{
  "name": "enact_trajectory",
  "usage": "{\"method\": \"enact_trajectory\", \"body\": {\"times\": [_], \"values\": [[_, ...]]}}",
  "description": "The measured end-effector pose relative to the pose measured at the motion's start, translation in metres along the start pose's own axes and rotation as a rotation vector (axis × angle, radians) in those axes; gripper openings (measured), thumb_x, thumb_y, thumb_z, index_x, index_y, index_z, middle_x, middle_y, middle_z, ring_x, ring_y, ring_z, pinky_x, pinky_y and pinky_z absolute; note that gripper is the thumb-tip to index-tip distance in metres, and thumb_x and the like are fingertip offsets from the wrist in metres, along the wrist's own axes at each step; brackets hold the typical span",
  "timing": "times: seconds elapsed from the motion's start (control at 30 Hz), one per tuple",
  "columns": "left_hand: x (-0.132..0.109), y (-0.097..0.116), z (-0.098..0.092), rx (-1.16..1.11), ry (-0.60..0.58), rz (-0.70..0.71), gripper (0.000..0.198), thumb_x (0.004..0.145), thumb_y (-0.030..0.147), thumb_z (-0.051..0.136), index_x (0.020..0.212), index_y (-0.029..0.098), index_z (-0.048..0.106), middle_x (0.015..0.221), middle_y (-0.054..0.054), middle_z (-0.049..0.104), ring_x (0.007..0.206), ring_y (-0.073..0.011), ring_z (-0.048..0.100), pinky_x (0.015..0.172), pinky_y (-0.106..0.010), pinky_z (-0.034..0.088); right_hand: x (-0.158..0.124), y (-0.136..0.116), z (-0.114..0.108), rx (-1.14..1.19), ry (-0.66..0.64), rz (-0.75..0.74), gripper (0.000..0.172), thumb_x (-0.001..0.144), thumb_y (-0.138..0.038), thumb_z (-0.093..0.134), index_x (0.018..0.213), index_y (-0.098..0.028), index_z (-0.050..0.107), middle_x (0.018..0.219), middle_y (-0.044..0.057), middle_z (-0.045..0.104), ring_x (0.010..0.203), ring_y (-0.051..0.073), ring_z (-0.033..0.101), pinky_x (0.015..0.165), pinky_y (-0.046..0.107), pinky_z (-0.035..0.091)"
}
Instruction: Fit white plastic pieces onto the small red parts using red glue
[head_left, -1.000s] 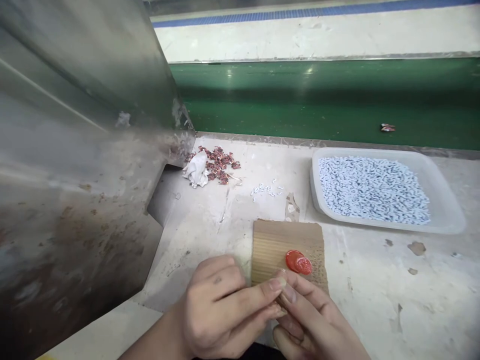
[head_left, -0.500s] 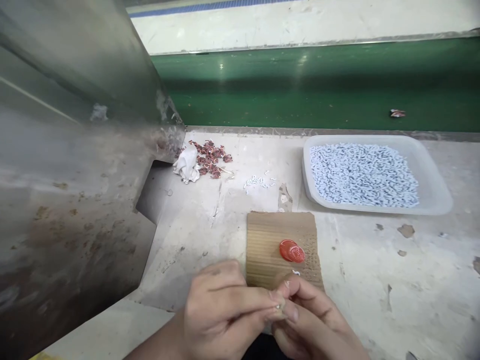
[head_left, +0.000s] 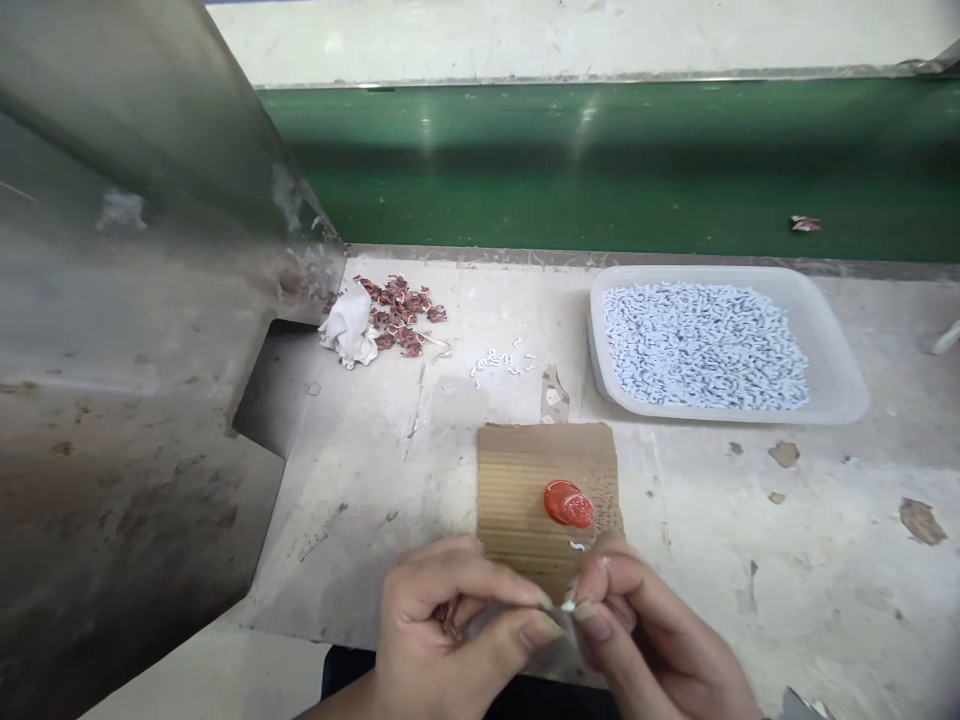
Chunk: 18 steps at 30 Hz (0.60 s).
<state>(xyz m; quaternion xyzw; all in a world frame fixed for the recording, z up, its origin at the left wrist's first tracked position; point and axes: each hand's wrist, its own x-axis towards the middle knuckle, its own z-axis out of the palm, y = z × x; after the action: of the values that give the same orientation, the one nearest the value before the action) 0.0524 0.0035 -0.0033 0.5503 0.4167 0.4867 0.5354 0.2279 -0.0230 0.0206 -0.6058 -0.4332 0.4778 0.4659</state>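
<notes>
My right hand [head_left: 652,625] pinches a tiny white piece [head_left: 568,606] between thumb and forefinger, over the near edge of a cardboard square [head_left: 510,480]. Close on its left, my left hand [head_left: 457,620] has thumb and forefinger near that piece; whether their tips hold anything is too small to tell. Dark reddish bits [head_left: 448,617] show inside its curled fingers. Two overlapping red discs [head_left: 568,503] lie on the cardboard, with a small white curved piece [head_left: 577,546] just below them.
A translucent tub [head_left: 836,370] of pale blue-white pieces stands at the right. Small white pieces [head_left: 495,362], a reddish-brown pile [head_left: 401,312] and crumpled white material [head_left: 349,325] lie behind the cardboard. A metal panel [head_left: 150,350] rises at left; a green strip [head_left: 525,190] runs behind.
My hands have moved slightly apart at the fingertips, and the white piece now shows between them. Dark reddish bits have come into sight in my left hand. The whole view has shifted slightly.
</notes>
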Motion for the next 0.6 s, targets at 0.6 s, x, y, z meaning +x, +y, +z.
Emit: {"method": "enact_trajectory", "body": {"times": [0.6], "values": [[0.019, 0.009, -0.06, 0.13, 0.009, -0.405, 0.025, 0.078, 0.01, 0.087, 0.088, 0.033, 0.09, 0.086, 0.003, 0.088, 0.082, -0.015, 0.084, 0.074, -0.015, 0.067, 0.071, -0.025, -0.056, -1.409, -0.544, -0.837, 0.026, 0.097, -0.003, 0.032, 0.1, -0.018, 0.053, 0.077, -0.002, 0.043, 0.045, 0.013, 0.049, 0.043, 0.027, 0.028]]}}
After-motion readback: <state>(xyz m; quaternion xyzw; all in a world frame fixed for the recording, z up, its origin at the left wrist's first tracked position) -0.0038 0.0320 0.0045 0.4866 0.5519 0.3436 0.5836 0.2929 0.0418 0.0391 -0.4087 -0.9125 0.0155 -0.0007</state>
